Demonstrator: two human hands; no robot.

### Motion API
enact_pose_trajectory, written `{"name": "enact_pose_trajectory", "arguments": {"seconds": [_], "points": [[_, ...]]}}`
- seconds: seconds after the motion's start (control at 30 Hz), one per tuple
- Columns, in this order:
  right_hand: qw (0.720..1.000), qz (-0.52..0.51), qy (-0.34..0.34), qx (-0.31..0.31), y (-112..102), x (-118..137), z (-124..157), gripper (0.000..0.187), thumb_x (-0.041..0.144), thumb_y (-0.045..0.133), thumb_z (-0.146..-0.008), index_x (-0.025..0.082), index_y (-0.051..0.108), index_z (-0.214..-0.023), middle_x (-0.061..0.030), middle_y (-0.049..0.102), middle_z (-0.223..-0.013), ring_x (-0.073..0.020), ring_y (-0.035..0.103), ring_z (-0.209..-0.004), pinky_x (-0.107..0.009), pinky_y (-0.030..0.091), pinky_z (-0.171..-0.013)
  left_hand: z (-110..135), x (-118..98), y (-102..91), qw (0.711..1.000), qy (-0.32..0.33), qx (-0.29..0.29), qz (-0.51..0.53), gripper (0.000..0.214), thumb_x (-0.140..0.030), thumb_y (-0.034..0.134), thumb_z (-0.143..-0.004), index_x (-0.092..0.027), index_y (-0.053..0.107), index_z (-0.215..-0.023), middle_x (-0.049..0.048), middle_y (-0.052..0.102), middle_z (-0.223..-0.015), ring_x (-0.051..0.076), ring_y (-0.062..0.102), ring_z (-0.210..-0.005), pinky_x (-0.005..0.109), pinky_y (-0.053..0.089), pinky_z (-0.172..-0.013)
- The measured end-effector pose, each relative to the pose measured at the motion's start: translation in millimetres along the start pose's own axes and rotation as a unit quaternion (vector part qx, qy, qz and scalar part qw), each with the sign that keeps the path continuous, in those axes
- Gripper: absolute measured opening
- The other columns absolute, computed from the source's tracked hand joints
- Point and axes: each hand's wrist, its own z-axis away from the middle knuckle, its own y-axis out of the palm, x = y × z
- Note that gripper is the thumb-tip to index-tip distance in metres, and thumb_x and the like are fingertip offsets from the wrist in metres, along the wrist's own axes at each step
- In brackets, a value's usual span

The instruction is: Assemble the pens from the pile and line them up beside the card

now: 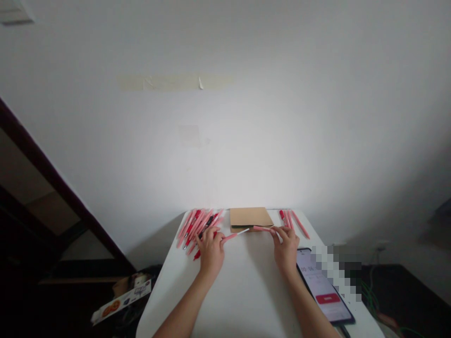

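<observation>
- Between our two hands, low over the far half of the white table [246, 281], a pink refill piece [235, 234] with a white tip points at a pink barrel [262, 228]. The two ends are near; we cannot tell whether they touch.
- Our left hand [211, 251] has its fingers closed on the refill piece.
- Our right hand [286, 249] pinches the barrel at its right end.
- Just behind them lies a flat cardboard piece [251, 217].
- Left of it, just beside our left hand, sits a pile of pens [197, 224], pink and red.
- Right of the cardboard lie a few loose pens [292, 219], side by side.
- Near our right wrist a phone [326, 293] lies lit, with a red button on its screen.
</observation>
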Motion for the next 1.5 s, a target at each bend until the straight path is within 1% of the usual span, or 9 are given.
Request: {"name": "enact_pose_trajectory", "arguments": {"seconds": [0.17, 0.37, 0.5, 0.63, 0.77, 0.9, 1.17, 1.3, 1.5], "points": [[1.000, -0.024, 0.005, 0.005, 1.2, -0.8, 0.9, 0.047, 0.059, 0.045, -0.094, 0.023, 0.075, -0.092, -0.0117, 0.062, -0.099, -0.0262, 0.053, -0.097, -0.045, 0.039, -0.090, -0.3, -2.8, -4.2, 1.000, -0.001, 0.003, -0.005, 0.009, -0.019, 0.060, -0.086, -0.022, 0.069, -0.083, 0.0078, 0.064, -0.114, 0.030, 0.052, -0.122, 0.065, 0.027, -0.111], [1.000, -0.024, 0.002, 0.002, 2.7, -0.9, 1.1, 0.051, 0.061, 0.044, -0.094, 0.022, 0.076, -0.090, -0.0126, 0.063, -0.099, -0.0269, 0.053, -0.097, -0.046, 0.039, -0.090, 4.8, -2.2, 0.0, 0.999, 0.000, 0.038, -0.033, 0.011, -0.014, 0.063, -0.082, -0.023, 0.068, -0.080, 0.0070, 0.063, -0.121, 0.031, 0.046, -0.129, 0.074, 0.014, -0.113], [1.000, -0.020, 0.002, 0.005, 3.5, -0.5, 1.3, 0.052, 0.063, 0.043, -0.094, 0.022, 0.076, -0.090, -0.0126, 0.063, -0.099, -0.0269, 0.053, -0.097, -0.047, 0.038, -0.091, 4.7, -2.3, 0.7, 0.997, -0.014, 0.050, -0.052, 0.009, -0.017, 0.063, -0.084, -0.022, 0.069, -0.082, 0.0082, 0.063, -0.123, 0.032, 0.045, -0.131, 0.077, 0.013, -0.111], [1.000, -0.021, 0.007, 0.006, 2.8, 1.3, 1.4, 0.051, 0.062, 0.043, -0.094, 0.022, 0.076, -0.090, -0.0126, 0.063, -0.100, -0.0272, 0.053, -0.099, -0.047, 0.038, -0.091, 2.7, -3.8, -2.1, 0.998, -0.021, 0.043, -0.049, 0.008, -0.022, 0.062, -0.086, -0.023, 0.070, -0.085, 0.0088, 0.062, -0.123, 0.032, 0.046, -0.128, 0.075, 0.016, -0.111], [1.000, -0.025, 0.009, 0.012, 1.9, 2.7, 1.6, 0.049, 0.060, 0.045, -0.094, 0.022, 0.075, -0.091, -0.0129, 0.063, -0.101, -0.0272, 0.052, -0.100, -0.046, 0.038, -0.091, 2.7, -3.3, -3.0, 0.997, -0.023, 0.031, -0.069, 0.009, -0.019, 0.063, -0.085, -0.023, 0.071, -0.085, 0.0084, 0.063, -0.122, 0.032, 0.047, -0.127, 0.073, 0.017, -0.112], [0.999, -0.027, 0.013, 0.015, 1.6, 3.1, 1.7, 0.047, 0.058, 0.045, -0.094, 0.021, 0.075, -0.091, -0.0127, 0.062, -0.101, -0.0268, 0.051, -0.099, -0.046, 0.038, -0.091, 3.7, -1.7, -1.4, 0.995, -0.030, 0.025, -0.089, 0.011, -0.019, 0.062, -0.085, -0.023, 0.072, -0.089, 0.0088, 0.062, -0.122, 0.032, 0.047, -0.127, 0.074, 0.018, -0.111], [0.999, -0.025, 0.011, 0.020, 2.5, 1.8, 1.3, 0.043, 0.054, 0.046, -0.094, 0.021, 0.074, -0.092, -0.0123, 0.061, -0.102, -0.0263, 0.051, -0.100, -0.048, 0.036, -0.093, 3.9, -0.2, -0.7, 0.994, -0.024, 0.005, -0.110, 0.011, -0.027, 0.064, -0.083, -0.022, 0.073, -0.087, 0.0100, 0.061, -0.120, 0.032, 0.047, -0.123, 0.070, 0.018, -0.113], [0.999, -0.028, 0.013, 0.019, 2.2, 2.1, 1.0, 0.042, 0.053, 0.046, -0.094, 0.021, 0.074, -0.092, -0.0124, 0.061, -0.101, -0.0262, 0.050, -0.099, -0.048, 0.036, -0.092, 4.2, -0.5, -1.2, 0.994, -0.018, 0.004, -0.107, 0.009, -0.028, 0.067, -0.082, -0.023, 0.073, -0.085, 0.0092, 0.061, -0.119, 0.032, 0.047, -0.123, 0.067, 0.019, -0.113], [0.999, -0.028, 0.014, 0.016, 2.9, 2.1, 1.0, 0.040, 0.050, 0.048, -0.093, 0.020, 0.074, -0.091, -0.0130, 0.061, -0.101, -0.0267, 0.050, -0.099, -0.048, 0.037, -0.092, 2.5, -1.1, -3.4, 0.995, -0.009, 0.007, -0.098, 0.008, -0.028, 0.067, -0.081, -0.024, 0.073, -0.087, 0.0092, 0.061, -0.120, 0.031, 0.047, -0.123, 0.066, 0.020, -0.113]]}}
